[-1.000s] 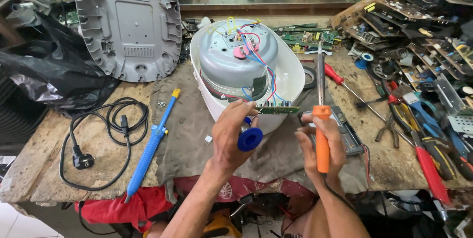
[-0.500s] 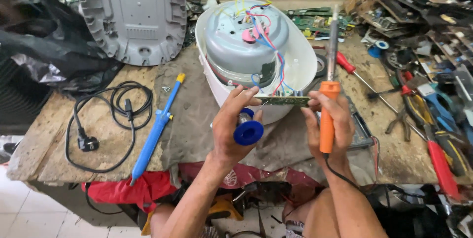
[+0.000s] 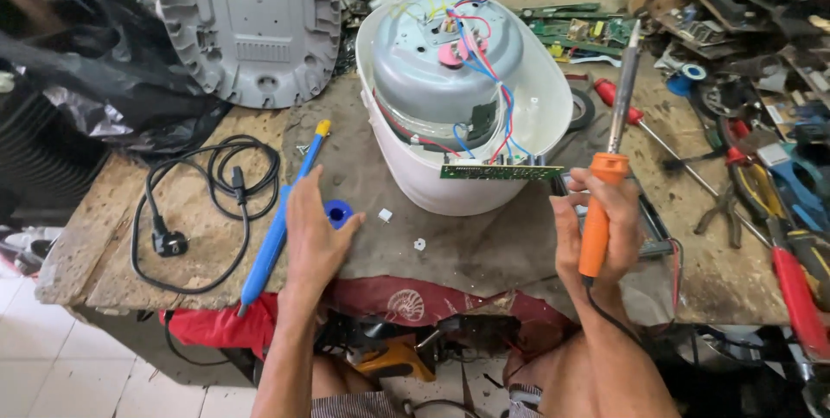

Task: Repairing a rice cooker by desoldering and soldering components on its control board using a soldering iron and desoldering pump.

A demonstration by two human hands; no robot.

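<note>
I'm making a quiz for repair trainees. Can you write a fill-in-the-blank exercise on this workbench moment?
1. The right hand grips a soldering iron with a handle coloured ____.
2. The left hand rests by a small spool coloured ____.
3. The green circuit board hangs by wires from the upturned white ____.
4. Left of the blue desoldering pump lies a coiled black ____.

Missing words: orange; blue; appliance; power cord

Soldering iron [image 3: 598, 210] in right hand [image 3: 596, 223]
</note>
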